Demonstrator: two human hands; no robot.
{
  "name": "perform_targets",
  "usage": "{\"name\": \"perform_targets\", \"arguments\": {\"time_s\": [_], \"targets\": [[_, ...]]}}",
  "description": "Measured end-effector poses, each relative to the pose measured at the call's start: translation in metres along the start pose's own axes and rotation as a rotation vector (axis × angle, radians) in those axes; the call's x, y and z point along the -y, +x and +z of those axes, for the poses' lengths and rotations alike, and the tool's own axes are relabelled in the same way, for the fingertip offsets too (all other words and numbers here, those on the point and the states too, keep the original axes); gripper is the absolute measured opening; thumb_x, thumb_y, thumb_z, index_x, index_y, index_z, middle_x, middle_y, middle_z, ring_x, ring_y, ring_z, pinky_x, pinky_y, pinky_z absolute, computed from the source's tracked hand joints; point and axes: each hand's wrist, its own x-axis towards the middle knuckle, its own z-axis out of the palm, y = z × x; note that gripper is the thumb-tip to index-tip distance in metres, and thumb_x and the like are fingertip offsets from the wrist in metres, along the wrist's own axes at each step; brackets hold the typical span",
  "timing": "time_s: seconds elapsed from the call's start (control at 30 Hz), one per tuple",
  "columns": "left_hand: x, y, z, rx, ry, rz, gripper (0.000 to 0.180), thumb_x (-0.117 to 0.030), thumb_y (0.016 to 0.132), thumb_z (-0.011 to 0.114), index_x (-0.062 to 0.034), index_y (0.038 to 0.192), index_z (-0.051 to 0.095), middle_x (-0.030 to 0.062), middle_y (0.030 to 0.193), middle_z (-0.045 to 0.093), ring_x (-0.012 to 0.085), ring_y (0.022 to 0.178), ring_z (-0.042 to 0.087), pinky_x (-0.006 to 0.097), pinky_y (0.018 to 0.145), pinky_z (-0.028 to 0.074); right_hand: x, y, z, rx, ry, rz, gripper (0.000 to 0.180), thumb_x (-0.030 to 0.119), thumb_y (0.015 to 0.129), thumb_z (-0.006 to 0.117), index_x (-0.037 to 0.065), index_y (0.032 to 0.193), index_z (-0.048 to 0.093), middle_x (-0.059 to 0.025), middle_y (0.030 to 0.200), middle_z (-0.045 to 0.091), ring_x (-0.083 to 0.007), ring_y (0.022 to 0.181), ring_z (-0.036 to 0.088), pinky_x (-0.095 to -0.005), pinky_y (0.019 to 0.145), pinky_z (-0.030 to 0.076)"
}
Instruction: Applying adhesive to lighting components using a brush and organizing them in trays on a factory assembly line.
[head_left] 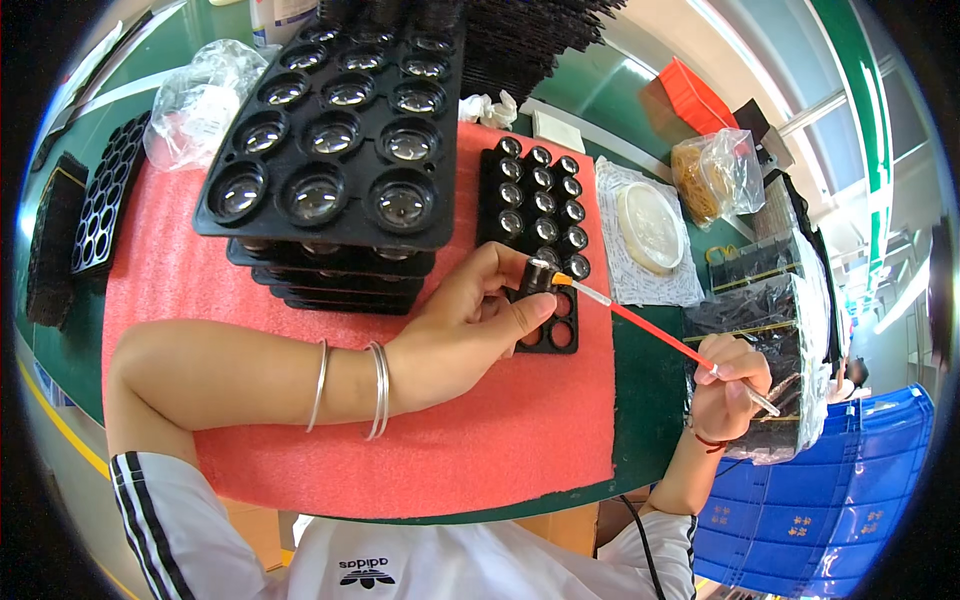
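My left hand [470,320] pinches a small black lens barrel [539,278] over the near end of a narrow black tray [540,210] that holds several small lenses. My right hand [728,385] grips a thin red-handled brush [650,325]; its orange tip touches the top of the barrel. The tray lies on a red foam mat [400,440]. Two empty round pockets of the tray show just below my left thumb.
A stack of black trays [335,150] with large glass lenses stands at the mat's far left. Clear plastic bags [195,100], an empty black tray [100,205], a round white dish [650,225], a bag of rubber bands [715,175], bagged black trays [770,330] and a blue crate [830,500] surround it.
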Motion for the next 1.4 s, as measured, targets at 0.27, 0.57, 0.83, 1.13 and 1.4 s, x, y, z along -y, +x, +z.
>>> {"name": "perform_targets", "arguments": {"time_s": [0.27,0.57,0.83,1.13,1.4], "targets": [[-0.0031,0.0001,-0.0022,0.11,-0.03,-0.03,0.029,-0.025,0.093,0.046,-0.0043,0.113,0.044,0.0019,0.096,0.055,0.006,0.064,0.043,0.02,0.06,0.041,-0.0002,-0.001,-0.0038,0.006,0.033,-0.008,0.015,0.015,0.08,0.051,0.001,0.078,0.055,-0.0071,0.061,0.054,-0.0137,0.05,0.044,-0.0284,0.051,0.029],[-0.0003,-0.0016,-0.003,0.117,-0.008,0.018,0.035,-0.03,0.095,0.038,-0.0038,0.118,0.043,0.0048,0.1,0.056,0.0065,0.061,0.044,0.019,0.057,0.039,-0.0009,-0.0027,-0.0042,-0.083,0.116,0.01,0.016,0.018,0.081,0.05,0.002,0.077,0.052,-0.0071,0.061,0.051,-0.0142,0.052,0.042,-0.0293,0.053,0.03],[-0.0008,-0.0004,-0.0011,0.086,-0.013,0.019,0.032,-0.031,0.094,0.042,-0.0051,0.113,0.044,0.006,0.097,0.056,0.0072,0.059,0.045,0.02,0.055,0.039,0.002,-0.0025,-0.0065,-0.098,0.206,0.027,0.019,0.021,0.084,0.048,0.002,0.081,0.049,-0.0097,0.069,0.049,-0.0167,0.057,0.045,-0.0279,0.053,0.035],[-0.0025,-0.0007,-0.0006,0.068,-0.038,-0.03,0.029,-0.027,0.093,0.047,-0.006,0.113,0.043,0.0033,0.094,0.055,0.0059,0.063,0.045,0.02,0.057,0.04,0.0009,-0.0046,-0.0019,-0.114,0.149,0.076,0.018,0.017,0.08,0.052,0.001,0.085,0.048,-0.0113,0.07,0.05,-0.0182,0.057,0.047,-0.029,0.053,0.036],[-0.0015,-0.0013,-0.0012,0.064,0.014,-0.013,0.03,-0.026,0.091,0.05,-0.0052,0.112,0.044,0.0028,0.09,0.054,0.0056,0.067,0.046,0.02,0.058,0.041,0.0004,-0.0058,-0.0012,-0.066,0.084,0.074,0.018,0.018,0.081,0.054,0.002,0.085,0.05,-0.0104,0.069,0.051,-0.0169,0.055,0.047,-0.0292,0.054,0.034]]}}
